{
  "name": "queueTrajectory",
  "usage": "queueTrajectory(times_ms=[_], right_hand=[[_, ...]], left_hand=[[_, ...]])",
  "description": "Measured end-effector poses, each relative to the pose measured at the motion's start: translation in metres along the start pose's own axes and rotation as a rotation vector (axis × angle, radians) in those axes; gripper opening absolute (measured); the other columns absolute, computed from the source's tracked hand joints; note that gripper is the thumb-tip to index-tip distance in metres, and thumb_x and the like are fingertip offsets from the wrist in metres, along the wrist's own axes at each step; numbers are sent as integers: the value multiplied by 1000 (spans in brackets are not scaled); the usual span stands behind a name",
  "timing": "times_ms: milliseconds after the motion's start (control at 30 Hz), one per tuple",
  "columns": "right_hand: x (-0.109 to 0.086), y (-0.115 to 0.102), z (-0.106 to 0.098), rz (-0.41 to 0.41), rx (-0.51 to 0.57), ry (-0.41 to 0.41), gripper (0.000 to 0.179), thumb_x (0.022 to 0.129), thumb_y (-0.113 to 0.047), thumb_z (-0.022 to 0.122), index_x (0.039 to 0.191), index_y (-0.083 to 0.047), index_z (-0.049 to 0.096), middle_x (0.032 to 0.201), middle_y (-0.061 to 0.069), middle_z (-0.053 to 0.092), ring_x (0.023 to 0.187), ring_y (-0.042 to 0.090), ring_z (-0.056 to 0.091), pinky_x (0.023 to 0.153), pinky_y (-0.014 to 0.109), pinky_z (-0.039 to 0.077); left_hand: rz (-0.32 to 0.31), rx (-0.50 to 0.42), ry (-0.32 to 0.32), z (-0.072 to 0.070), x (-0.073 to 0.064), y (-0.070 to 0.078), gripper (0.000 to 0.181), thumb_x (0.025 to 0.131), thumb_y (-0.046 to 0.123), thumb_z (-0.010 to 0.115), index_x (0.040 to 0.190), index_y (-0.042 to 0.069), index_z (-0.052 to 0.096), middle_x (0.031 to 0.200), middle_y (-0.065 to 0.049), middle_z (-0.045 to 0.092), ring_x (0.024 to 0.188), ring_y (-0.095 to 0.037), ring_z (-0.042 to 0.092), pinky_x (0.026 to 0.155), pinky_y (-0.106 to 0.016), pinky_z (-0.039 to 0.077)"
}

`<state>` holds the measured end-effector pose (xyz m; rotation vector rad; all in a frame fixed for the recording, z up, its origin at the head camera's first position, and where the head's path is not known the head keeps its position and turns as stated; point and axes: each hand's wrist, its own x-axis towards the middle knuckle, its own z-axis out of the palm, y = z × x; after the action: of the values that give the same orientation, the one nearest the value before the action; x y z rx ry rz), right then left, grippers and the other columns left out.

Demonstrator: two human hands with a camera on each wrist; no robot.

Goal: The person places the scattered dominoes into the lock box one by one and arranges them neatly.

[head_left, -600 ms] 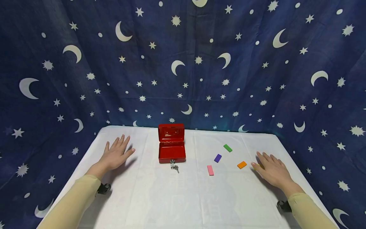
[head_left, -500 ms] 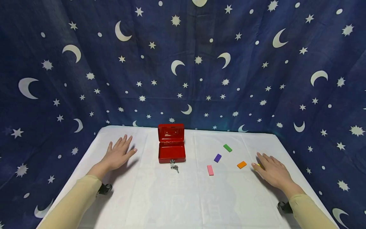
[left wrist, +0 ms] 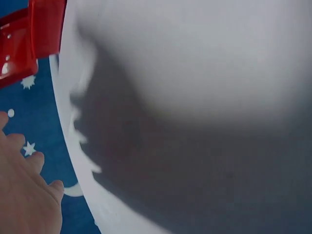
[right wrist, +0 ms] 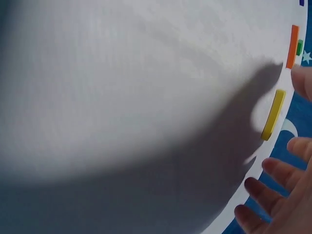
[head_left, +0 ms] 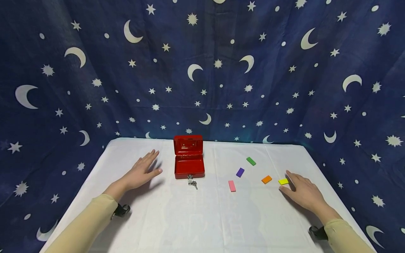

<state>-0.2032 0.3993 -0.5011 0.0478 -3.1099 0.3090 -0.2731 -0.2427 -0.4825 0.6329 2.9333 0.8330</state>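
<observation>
1. Left hand (head_left: 137, 174): fingers straight, thumb spread, nothing held; just left of the open red metal-looking box (head_left: 181, 175).
2. Box: far middle; hinge presumably keeps the raised lid (head_left: 188, 144) standing.
3. Silver padlock (head_left: 190, 180) with keys (head_left: 194, 184): near side of box, probably hung from its hasp.
4. Right hand (head_left: 305, 192): thumb and fingers wide, nothing held; beside flat yellow rectangular block (head_left: 283, 181).
5. Flat rectangular blocks, orange (head_left: 267, 179), purple (head_left: 240, 172), green (head_left: 251, 161), pink (head_left: 232, 186): left of yellow, mutually apart; broad faces likely steady them.

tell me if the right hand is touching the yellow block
Apart. The right wrist view shows it: cloth and backdrop are visible between the yellow block and the right hand, with no finger meeting the block.
</observation>
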Motion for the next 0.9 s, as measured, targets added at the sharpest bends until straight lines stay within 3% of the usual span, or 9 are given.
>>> queueTrajectory(times_ms=[167, 367, 600, 900], right_hand=[[-4, -4, 0, 58, 25, 20, 93, 93, -62, 63, 148, 9, 40, 139, 40, 45, 124, 62, 42, 99, 77, 33], [-9, -8, -1, 90, 64, 55, 82, 94, -52, 67, 142, 12, 46, 132, 41, 49, 117, 61, 46, 93, 74, 39], [-12, -9, -2, 131, 84, 81, 79, 91, -51, 71, 135, 12, 53, 126, 39, 52, 111, 58, 48, 87, 70, 43], [-8, -15, -1, 154, 83, 94, 73, 89, -49, 74, 130, 10, 58, 122, 37, 54, 106, 54, 51, 81, 66, 46]], left_hand=[[33, -36, -12, 5, 3, 11, 87, 96, 59, 62, 163, 17, 26, 170, -12, 14, 155, -36, 17, 121, -63, 12], [26, -111, -58, 12, 9, 23, 78, 94, 47, 71, 160, 24, 36, 170, 2, 19, 153, -28, 25, 116, -64, 26], [33, -121, -99, 24, 19, 30, 70, 93, 55, 70, 153, 26, 46, 169, 8, 20, 152, -24, 29, 116, -62, 29], [5, -152, -97, 31, 25, 33, 58, 92, 53, 72, 141, 29, 53, 169, 11, 19, 153, -23, 26, 118, -61, 27]])
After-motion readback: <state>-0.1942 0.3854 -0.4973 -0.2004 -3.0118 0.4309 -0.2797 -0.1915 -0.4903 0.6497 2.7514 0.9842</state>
